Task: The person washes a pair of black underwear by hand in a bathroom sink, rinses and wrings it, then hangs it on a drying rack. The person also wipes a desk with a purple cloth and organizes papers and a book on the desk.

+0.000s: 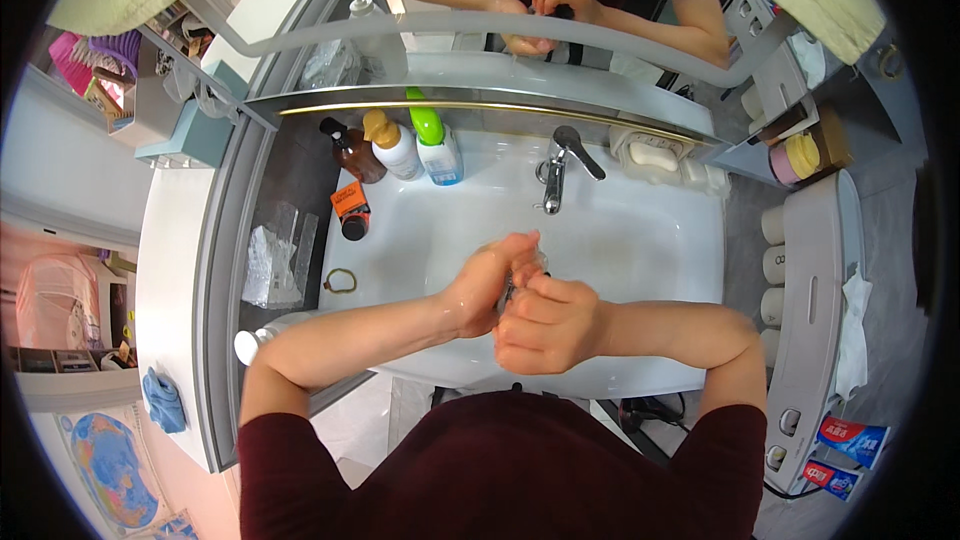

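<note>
Over the white washbasin, my two wet hands meet below the chrome faucet. My left hand is cupped on its side, fingers curled inward. My right hand is bent into a loose fist against it. Between them is a small dark object, mostly hidden by my fingers; I cannot tell what it is. The mirror also shows a black part of it at the reflected hands. Clear water or a transparent piece shows by my left fingertips.
Pump and squeeze bottles stand at the basin's back left, near a small orange box. A hair tie lies on the left rim. A bar of soap rests in a dish at back right. Toothpaste tubes hang by the right wall holder.
</note>
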Tool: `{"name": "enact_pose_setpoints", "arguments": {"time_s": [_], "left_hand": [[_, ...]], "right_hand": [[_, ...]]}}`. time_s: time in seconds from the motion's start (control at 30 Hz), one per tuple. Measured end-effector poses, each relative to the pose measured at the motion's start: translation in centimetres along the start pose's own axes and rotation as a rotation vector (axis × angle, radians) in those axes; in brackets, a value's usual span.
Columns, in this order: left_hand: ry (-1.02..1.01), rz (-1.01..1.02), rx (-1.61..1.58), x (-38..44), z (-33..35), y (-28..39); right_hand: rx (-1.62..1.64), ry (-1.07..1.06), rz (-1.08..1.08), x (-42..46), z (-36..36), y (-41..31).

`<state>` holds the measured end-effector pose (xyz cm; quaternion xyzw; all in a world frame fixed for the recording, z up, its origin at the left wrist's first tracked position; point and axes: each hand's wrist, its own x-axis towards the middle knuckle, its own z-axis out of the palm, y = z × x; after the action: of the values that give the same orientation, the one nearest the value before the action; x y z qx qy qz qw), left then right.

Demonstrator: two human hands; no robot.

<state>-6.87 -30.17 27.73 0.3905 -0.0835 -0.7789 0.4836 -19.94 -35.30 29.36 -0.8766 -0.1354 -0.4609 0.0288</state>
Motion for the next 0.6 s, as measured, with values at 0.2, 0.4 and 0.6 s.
{"name": "enact_pose_setpoints", "arguments": {"time_s": [0.2,0.4,0.6], "left_hand": [[0.063,-0.278,0.521,-0.2,0.9,0.4],[-0.042,-0.400,0.931,0.6,0.1,1.0],[-0.131,-0.347,1.064,0.7,-0.5,0.6]], "right_hand": [[0.103,-0.128,-0.080,-0.5,1.4,-2.2],[0.083,-0.218,-0.113,-0.2,3.1,-3.3],[0.043,-0.239,-0.150,-0.4,4.6,-4.2]]}}
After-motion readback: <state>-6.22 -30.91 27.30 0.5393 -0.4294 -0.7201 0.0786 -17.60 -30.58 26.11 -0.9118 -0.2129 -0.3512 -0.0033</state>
